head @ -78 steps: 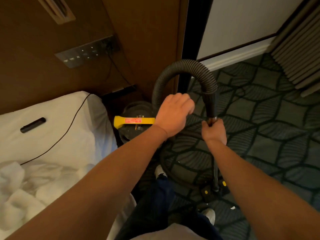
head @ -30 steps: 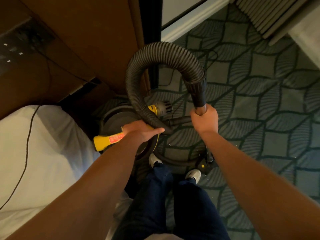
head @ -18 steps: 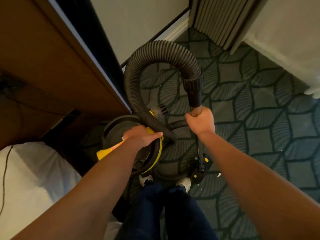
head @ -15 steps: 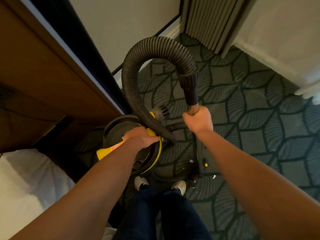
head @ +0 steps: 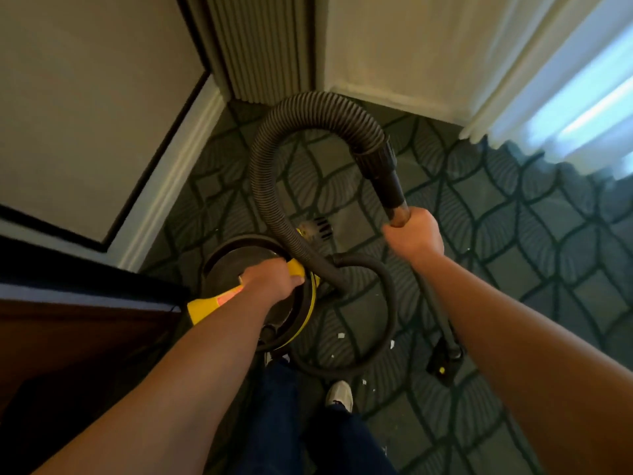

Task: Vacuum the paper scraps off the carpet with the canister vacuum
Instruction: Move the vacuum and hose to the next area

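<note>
Hands apart: our left hand (head: 274, 279) grips the yellow handle (head: 205, 306) of the canister vacuum (head: 233, 265); our right hand (head: 412, 234) clamps the wand (head: 438, 313). Paper scraps (head: 340, 335) lie on the carpet (head: 513, 269) below, between both. Positioning step, we judge; next, the nozzle (head: 443, 365) must reach them.

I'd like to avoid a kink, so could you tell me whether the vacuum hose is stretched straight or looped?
Looped: the hose rises from the canister, arches over and down to the wand in the right hand.
</note>
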Demonstrator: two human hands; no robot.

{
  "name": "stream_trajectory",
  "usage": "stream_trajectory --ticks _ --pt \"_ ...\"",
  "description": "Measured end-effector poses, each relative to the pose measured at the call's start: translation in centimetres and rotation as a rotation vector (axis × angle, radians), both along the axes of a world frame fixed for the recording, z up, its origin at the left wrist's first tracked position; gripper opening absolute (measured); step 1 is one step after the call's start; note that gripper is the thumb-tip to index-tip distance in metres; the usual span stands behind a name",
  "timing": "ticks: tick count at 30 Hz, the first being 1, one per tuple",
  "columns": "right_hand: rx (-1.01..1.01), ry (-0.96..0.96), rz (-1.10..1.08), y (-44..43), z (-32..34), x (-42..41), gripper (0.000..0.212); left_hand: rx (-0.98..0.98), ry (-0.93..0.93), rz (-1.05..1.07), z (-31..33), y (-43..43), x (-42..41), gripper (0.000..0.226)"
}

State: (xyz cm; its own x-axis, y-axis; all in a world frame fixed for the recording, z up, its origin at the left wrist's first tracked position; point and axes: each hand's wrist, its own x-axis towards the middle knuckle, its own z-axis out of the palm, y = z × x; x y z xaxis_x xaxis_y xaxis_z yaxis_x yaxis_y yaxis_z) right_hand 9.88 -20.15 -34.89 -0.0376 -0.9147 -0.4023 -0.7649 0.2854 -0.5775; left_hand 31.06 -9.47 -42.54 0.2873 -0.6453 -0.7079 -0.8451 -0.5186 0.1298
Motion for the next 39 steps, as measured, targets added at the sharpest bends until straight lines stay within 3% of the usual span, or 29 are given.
stream_trajectory --ticks 5,8,15,19,24,30,39 --pt "-0.002 -0.032 -0.15 -3.2 0.2 -1.1 0.007 -0.021 0.048 -0.109 0.0 -6.8 -0.5 0.058" --pt "-0.017 -0.05 -0.25 -5.0 -0.2 -1.5 0.019 -0.026 0.083 -0.13 0.0 -10.5 -1.5 0.053" --pt "0.034 -0.08 -0.351 -11.1 -1.3 -4.1 0.017 -0.065 0.194 -0.026 0.2 -18.9 -4.8 0.05" --pt "0.105 -0.14 -0.374 -16.0 -1.3 -6.8 0.006 -0.049 0.251 0.162 -0.2 -25.2 -7.4 0.056" --pt "0.165 -0.151 -0.376 -21.9 -1.3 -11.1 0.006 -0.028 0.345 0.364 -0.8 -32.6 -13.3 0.066" --pt "0.152 -0.117 -0.412 -28.0 -1.7 -17.3 0.009 -0.005 0.397 0.546 -7.0 -38.5 -18.1 0.07" --pt "0.159 0.007 -0.45 -30.8 -3.8 -24.3 0.016 0.051 0.561 0.795 -7.1 -41.7 -25.8 0.034"
